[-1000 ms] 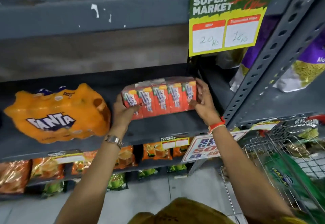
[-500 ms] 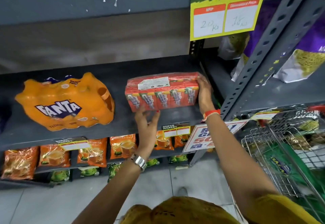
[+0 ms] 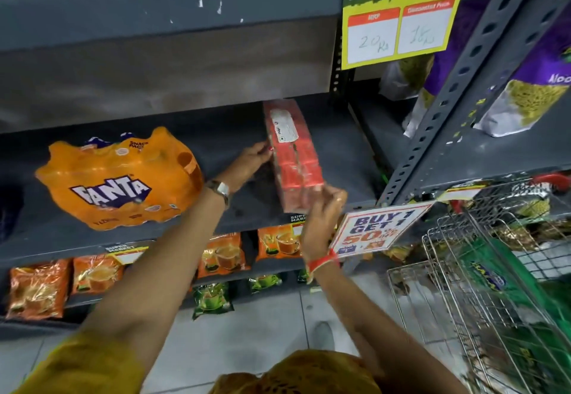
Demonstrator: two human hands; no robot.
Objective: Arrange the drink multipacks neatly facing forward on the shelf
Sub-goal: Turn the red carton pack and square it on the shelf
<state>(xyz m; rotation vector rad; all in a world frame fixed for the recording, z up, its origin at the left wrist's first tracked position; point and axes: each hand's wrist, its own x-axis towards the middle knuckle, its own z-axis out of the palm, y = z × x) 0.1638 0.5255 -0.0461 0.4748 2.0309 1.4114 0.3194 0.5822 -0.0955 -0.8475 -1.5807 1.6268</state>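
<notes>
A red shrink-wrapped multipack of juice cartons [image 3: 293, 155] lies on the grey shelf [image 3: 234, 134] with its long side running front to back and a white label on top. My left hand [image 3: 247, 161] presses against its left side. My right hand [image 3: 324, 208] grips its near end at the shelf's front edge. An orange Fanta multipack [image 3: 120, 180] sits tilted on the same shelf to the left, its logo facing forward, apart from both hands.
A yellow price sign [image 3: 398, 16] hangs above right. A "Buy 1 Get 1" card [image 3: 377, 229] sticks out by my right wrist. A wire trolley [image 3: 494, 285] stands at the right. Orange and green tea packets [image 3: 222, 254] fill the lower shelves. Purple snack bags [image 3: 531, 90] stand on the neighbouring shelf.
The red multipack has turned from lying sideways with its fronts forward to pointing front to back. My left hand moved up to its side, my right hand to its near end.
</notes>
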